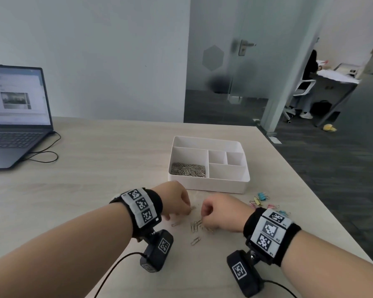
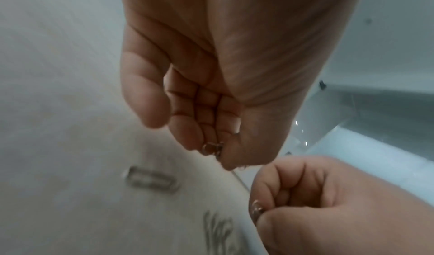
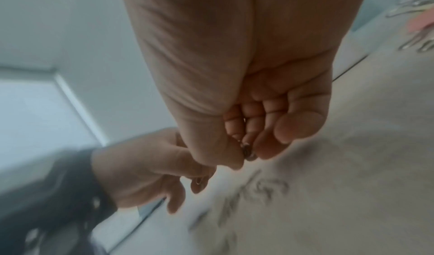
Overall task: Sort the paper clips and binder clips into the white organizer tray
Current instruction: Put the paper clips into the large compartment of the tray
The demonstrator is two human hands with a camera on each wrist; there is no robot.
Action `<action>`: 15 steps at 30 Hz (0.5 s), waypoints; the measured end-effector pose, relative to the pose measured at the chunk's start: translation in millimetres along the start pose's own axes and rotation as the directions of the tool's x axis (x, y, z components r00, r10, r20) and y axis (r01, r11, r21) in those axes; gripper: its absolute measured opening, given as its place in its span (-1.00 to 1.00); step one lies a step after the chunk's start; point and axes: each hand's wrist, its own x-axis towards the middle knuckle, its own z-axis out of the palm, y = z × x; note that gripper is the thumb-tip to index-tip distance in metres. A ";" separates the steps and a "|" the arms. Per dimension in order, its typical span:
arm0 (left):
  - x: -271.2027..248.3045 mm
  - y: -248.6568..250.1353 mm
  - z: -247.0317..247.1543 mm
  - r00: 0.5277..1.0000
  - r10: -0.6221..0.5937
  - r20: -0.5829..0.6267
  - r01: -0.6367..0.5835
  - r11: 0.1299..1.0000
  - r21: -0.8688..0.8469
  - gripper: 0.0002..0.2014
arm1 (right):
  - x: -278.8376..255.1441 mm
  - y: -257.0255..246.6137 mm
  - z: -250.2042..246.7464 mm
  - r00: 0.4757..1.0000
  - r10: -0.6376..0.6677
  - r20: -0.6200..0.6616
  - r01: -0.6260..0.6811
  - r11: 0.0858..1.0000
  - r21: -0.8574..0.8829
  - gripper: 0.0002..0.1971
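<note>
A white organizer tray (image 1: 209,186) stands on the table, and its near left compartment holds a heap of silver paper clips (image 1: 188,169). Several loose paper clips (image 1: 196,226) lie on the table in front of the tray. My left hand (image 1: 177,201) hovers over them with curled fingers pinching paper clips (image 2: 212,148). My right hand (image 1: 222,212), close beside it, pinches paper clips (image 3: 247,152) between thumb and fingertips. Pastel binder clips (image 1: 265,201) lie to the right of my right hand.
An open laptop (image 1: 15,117) with a cable sits at the table's far left. The table's right edge (image 1: 310,186) runs just past the binder clips. A glass door and a seated person (image 1: 310,82) are in the background.
</note>
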 end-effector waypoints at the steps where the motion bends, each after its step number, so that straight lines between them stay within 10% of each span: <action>1: 2.2 -3.6 -4.0 0.999 0.007 -0.042 -0.010 0.998 -0.068 -0.94 | 3.0 2.7 -4.0 0.999 0.012 -0.044 -0.009 0.996 0.087 -0.94; 8: 27.0 -6.6 -44.2 0.933 -0.049 -0.357 -0.069 0.949 -0.308 -0.91 | 43.7 4.8 -36.4 0.906 0.132 -0.402 0.056 0.905 0.423 -0.95; 15: 43.9 -0.3 -53.9 0.889 -0.067 -0.453 -0.051 0.968 -0.244 -0.91 | 74.2 -6.4 -49.1 0.891 0.115 -0.439 0.063 0.926 0.372 -0.88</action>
